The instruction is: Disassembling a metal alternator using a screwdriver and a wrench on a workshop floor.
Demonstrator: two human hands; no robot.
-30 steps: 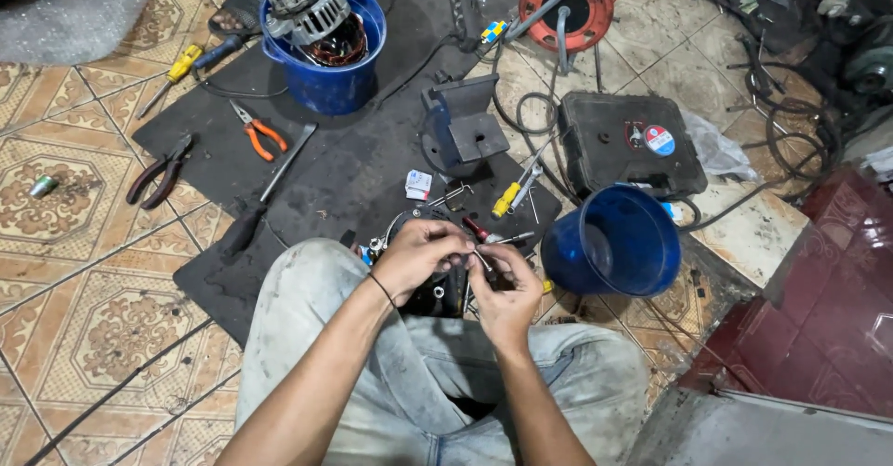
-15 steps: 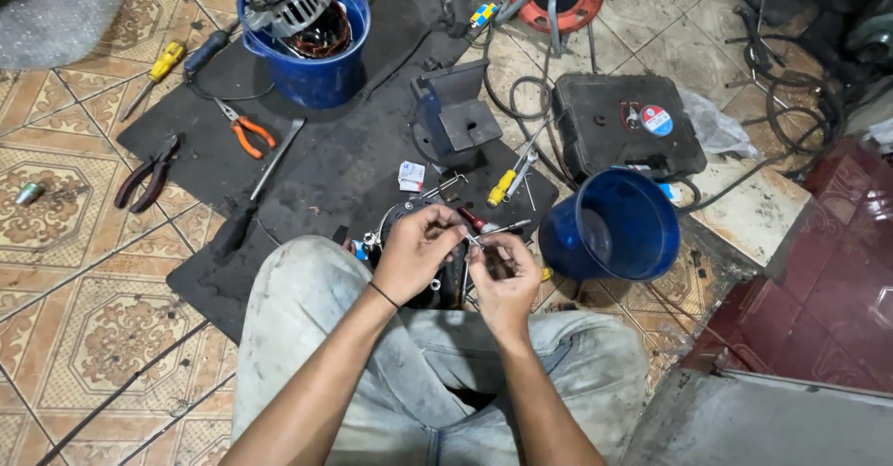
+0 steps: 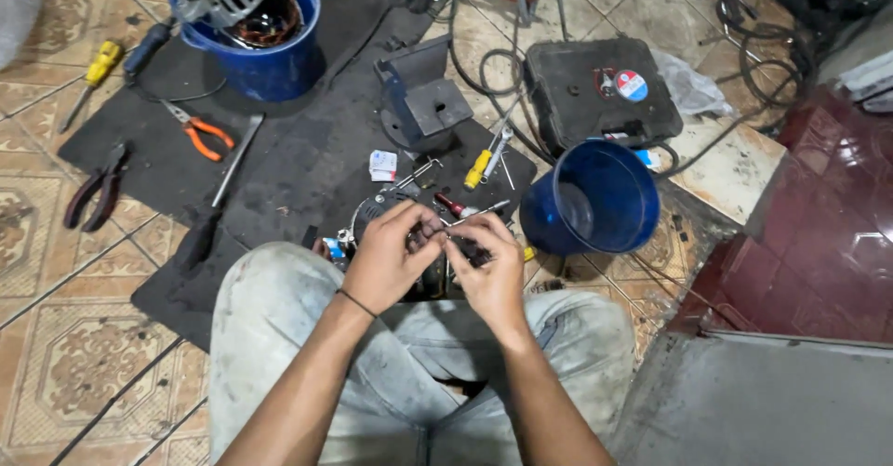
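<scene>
Even, fairly bright overhead light; soft shadows beneath the hands. Glare on the red glossy tiles (image 3: 837, 233) at right. Edges slightly bowed.

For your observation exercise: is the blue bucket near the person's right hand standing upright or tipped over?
Tipped. The blue bucket leans with its open mouth turned towards the camera, so its inner wall shows. Contents: cannot tell.

Round sticker (image 3: 631, 85) — white packet (image 3: 382, 165) on mat.
</scene>
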